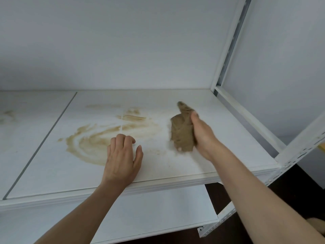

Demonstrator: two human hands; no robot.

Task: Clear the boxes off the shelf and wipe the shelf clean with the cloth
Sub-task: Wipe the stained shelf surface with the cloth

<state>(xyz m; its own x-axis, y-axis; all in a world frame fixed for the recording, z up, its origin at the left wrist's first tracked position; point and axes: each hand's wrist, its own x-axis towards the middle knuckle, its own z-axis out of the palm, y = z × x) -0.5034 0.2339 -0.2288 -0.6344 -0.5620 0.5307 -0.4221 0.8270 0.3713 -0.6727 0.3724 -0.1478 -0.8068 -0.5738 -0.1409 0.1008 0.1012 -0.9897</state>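
White shelf (175,166) boarding, already free of boxes, carries a brown smear (98,141) across its middle, with the tan cloth (182,134) bunched on the board just right of it. Right hand (202,136) grips the cloth with fingers curled round it (presumably to bear down while wiping), while the left hand (123,155) rests on the shelf at the smear's edge, fingers loosely bent and holding nothing, probably as a brace. White metal uprights (233,41) frame the right side before a pale wall (123,41).

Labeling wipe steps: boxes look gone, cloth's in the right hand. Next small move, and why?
Probably sweep the cloth, gripped by the right hand, leftward across the shelf into the brown smear. The stain lies unwiped beside the left hand, which rests on the board.
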